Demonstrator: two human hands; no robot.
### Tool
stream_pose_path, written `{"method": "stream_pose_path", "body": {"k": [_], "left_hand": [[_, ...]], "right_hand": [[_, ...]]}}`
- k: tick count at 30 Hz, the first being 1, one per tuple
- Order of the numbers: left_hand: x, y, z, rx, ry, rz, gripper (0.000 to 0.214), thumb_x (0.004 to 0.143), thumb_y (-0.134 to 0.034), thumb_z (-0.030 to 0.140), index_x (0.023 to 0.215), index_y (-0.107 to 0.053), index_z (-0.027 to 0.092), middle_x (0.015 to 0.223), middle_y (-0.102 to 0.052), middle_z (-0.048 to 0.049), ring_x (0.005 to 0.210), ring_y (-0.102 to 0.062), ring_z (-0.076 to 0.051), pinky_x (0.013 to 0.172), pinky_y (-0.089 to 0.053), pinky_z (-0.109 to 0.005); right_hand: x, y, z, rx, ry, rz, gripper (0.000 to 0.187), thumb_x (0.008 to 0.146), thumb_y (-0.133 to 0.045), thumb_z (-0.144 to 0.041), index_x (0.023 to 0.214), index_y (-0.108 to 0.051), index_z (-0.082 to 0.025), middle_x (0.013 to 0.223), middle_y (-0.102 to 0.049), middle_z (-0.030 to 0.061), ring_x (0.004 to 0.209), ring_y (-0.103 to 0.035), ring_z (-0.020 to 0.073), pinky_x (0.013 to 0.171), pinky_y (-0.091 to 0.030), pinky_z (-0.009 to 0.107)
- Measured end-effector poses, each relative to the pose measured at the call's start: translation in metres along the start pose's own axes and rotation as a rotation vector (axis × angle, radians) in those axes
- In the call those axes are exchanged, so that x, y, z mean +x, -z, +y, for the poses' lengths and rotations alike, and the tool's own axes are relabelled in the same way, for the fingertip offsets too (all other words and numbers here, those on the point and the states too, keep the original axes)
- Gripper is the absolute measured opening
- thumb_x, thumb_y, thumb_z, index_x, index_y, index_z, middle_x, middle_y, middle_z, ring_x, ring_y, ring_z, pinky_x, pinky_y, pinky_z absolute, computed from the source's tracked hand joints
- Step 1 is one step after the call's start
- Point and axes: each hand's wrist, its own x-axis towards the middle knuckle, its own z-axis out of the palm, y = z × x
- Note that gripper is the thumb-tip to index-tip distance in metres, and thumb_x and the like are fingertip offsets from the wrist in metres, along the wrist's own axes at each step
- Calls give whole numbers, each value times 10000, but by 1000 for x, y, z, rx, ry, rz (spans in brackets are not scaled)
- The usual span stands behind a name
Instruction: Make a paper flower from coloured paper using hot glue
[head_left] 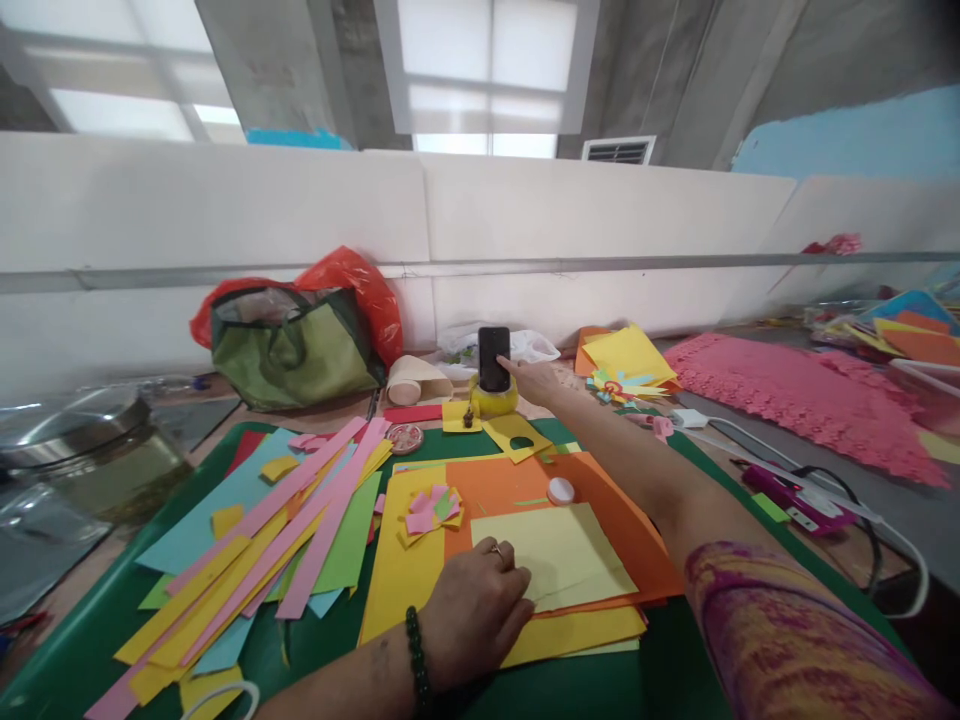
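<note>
My right hand [534, 379] reaches far forward, its index finger stretched out and touching the screen of a black phone [493, 358] that stands upright on a yellow holder [495, 400]. My left hand [474, 612], with a ring and a dark bead bracelet, rests knuckles-up with curled fingers on a pale yellow sheet [555, 555] lying on orange and yellow paper [517, 487]. A small folded paper flower [433, 507] in pink, yellow and green lies just beyond the left hand. A white round cap [560, 490] sits on the orange sheet.
A green mat [90, 640] covers the table. Long pink and yellow paper strips [285, 535] pile on its left. A green bag with red plastic [292, 335] stands at the back, a glass jar [90, 450] far left. Pink lace paper [795, 395], cables and a glue gun [787, 495] lie right.
</note>
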Motion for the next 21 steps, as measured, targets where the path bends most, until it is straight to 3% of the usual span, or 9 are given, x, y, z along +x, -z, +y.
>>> {"method": "stream_pose_path", "body": {"k": [8,11,16,21], "left_hand": [[0,-2,0,-21,9,1,154,886,-464,280,772,-531,201,858,-596,-41,806,-537,-189,656,-415,-307],[-1,-2,0,-24,7,0,146,884,-471,286,780,-532,203,863,-598,-41,809,-536,-191,657,-415,-309],[-1,-4,0,-20,11,-2,141,878,-477,293,781,-530,205,870,-602,-40,809,-543,-195,650,-416,-316],[-1,-2,2,-19,21,-20,126,873,-482,277,791,-540,202,880,-608,-47,814,-549,-198,652,-420,-316]], "right_hand": [[5,4,-19,18,119,-29,548,918,-329,-116,1439,-371,-280,1117,-635,162,997,-618,272,812,-447,368],[10,4,-13,21,64,-25,573,915,-341,-119,1476,-302,-228,1113,-633,187,980,-627,277,816,-450,379],[15,4,-1,32,-83,37,630,941,-282,-150,1528,-52,-156,1177,-581,236,1007,-625,304,806,-464,400],[10,-5,-4,58,-61,42,625,930,-286,-110,1524,-126,-222,1159,-594,197,982,-631,289,798,-468,392]]}}
